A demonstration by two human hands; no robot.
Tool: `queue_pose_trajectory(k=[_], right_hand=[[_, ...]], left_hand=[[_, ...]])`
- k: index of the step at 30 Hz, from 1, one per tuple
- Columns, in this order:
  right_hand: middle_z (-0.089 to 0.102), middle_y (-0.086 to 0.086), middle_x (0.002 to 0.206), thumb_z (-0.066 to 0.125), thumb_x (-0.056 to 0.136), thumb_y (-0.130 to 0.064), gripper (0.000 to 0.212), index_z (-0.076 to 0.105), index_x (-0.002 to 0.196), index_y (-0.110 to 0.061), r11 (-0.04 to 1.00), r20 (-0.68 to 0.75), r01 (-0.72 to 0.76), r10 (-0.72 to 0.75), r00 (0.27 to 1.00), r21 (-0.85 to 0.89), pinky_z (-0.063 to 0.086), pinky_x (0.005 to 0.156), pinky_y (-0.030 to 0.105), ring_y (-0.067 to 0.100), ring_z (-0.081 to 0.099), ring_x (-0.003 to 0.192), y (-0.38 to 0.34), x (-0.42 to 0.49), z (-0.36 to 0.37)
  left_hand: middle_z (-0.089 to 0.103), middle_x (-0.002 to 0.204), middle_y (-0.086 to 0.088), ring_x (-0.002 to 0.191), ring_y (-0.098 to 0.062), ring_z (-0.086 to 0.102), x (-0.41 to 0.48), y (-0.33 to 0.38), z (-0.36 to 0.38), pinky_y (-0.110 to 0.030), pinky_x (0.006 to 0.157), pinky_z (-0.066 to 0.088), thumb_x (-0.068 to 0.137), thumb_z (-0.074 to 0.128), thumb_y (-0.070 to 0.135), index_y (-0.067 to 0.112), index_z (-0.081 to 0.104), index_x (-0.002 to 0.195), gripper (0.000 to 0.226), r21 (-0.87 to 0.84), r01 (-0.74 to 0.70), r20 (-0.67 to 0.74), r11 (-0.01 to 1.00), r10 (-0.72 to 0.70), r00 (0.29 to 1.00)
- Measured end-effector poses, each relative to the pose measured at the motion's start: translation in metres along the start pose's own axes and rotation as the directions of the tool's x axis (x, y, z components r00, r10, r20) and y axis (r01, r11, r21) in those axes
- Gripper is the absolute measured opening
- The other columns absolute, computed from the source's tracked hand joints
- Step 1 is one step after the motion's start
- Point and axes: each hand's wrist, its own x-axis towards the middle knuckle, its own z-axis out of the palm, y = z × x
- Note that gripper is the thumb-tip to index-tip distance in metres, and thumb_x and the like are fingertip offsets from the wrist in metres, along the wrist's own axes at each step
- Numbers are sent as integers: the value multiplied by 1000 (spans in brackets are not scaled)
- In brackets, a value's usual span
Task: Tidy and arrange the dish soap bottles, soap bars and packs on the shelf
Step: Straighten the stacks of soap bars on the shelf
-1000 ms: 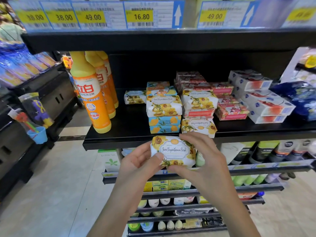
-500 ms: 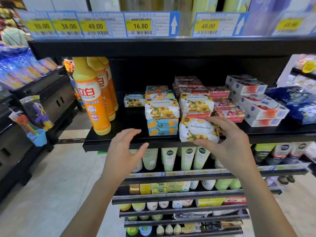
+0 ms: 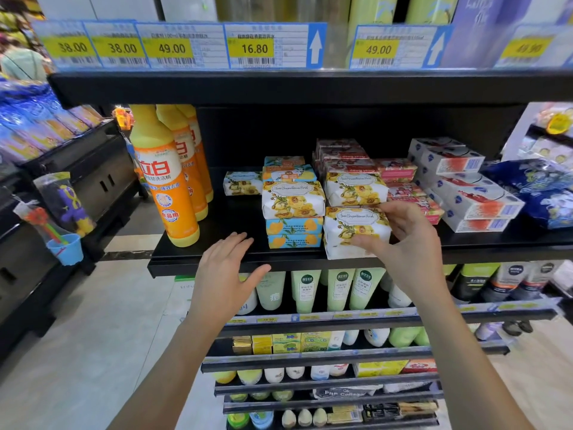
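Black metal shelf (image 3: 229, 212), mid level, carries everything. Three tall orange plastic dish soap bottles (image 3: 167, 187) stand upright at its left end, one behind another. White cardboard soap boxes with red print (image 3: 465, 200) are stacked at the right. In the middle is a stack of flower-print and blue-and-yellow wrapped bars (image 3: 294, 218), and pink-red bars sit behind and to its right.

My left hand (image 3: 226, 274) is flat, palm down, fingers spread and straight, holding nothing. Its tips are over the bare shelf front between the bottles and the middle stack; contact with the shelf I cannot tell.

My right hand (image 3: 409, 243) pinches the white paper-wrapped soap bar with yellow flowers (image 3: 356, 231), thumb on the front face, fingers over the top right corner. The bar is at the shelf's front edge, just in front of a matching floral bar (image 3: 356, 189) and just right of the middle stack.

Key relation: the bar's long axis runs left to right, parallel to the shelf edge. It lies left of the right palm and well to the right of the left hand. My guess is the right hand squares it up alone.
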Motion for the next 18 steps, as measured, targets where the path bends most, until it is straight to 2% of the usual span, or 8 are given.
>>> queue_pose_trajectory(k=[5, 7, 11, 14, 16, 18], right_hand=[[62, -19, 123, 91, 58, -43, 77, 56, 124, -23, 997, -68, 0, 5, 998, 73, 43, 92, 2, -17, 55, 112, 2, -7, 5], [61, -18, 122, 89, 57, -45, 77, 56, 123, -22, 996, -74, -7, 14, 997, 90, 43, 90, 2, -17, 55, 111, 4, -9, 5], [62, -15, 125, 87, 59, -51, 76, 55, 124, -26, 998, -54, -25, 28, 998, 57, 48, 99, 21, 0, 59, 118, 7, -11, 3], [59, -17, 133, 82, 70, -52, 71, 54, 132, -30, 999, -27, -20, 21, 999, 30, 45, 104, 27, 2, 55, 126, 12, -18, -5], [55, -24, 139, 74, 87, -42, 54, 55, 137, -33, 1000, -16, 3, -3, 1000, -2, 40, 108, 28, -9, 47, 130, 21, -25, -15], [53, -26, 139, 68, 96, -23, 43, 58, 137, -31, 995, -9, 16, -16, 1000, -97, 40, 111, 33, -19, 44, 124, 35, -30, -26]], left_hand=[[58, 147, -4, 141, -23, 48, 0, -1, 1, -38, 117, 28, 94, 61, 57, 14, 61, 140, 63, -11, -4, 2, 1000, 4, 1000], [58, 147, -4, 141, -23, 48, -1, -1, 1, -37, 117, 27, 94, 62, 56, 14, 61, 140, 62, -14, -5, -3, 1000, 5, 1000], [58, 147, -4, 141, -23, 48, -1, 1, 1, -38, 117, 28, 90, 55, 59, 14, 61, 140, 67, -32, 8, -1, 999, -8, 1000], [57, 148, -3, 143, -22, 47, -1, -1, 1, -38, 118, 27, 91, 54, 63, 16, 61, 141, 69, -38, 13, -5, 999, -14, 1000], [57, 149, -2, 143, -21, 46, 0, -3, 2, -36, 118, 26, 93, 54, 67, 17, 61, 141, 70, -43, 13, -8, 999, -13, 1000], [57, 148, -1, 143, -20, 47, 1, -4, 3, -35, 117, 25, 89, 47, 71, 17, 61, 141, 76, -41, 7, -8, 999, -7, 1000]])
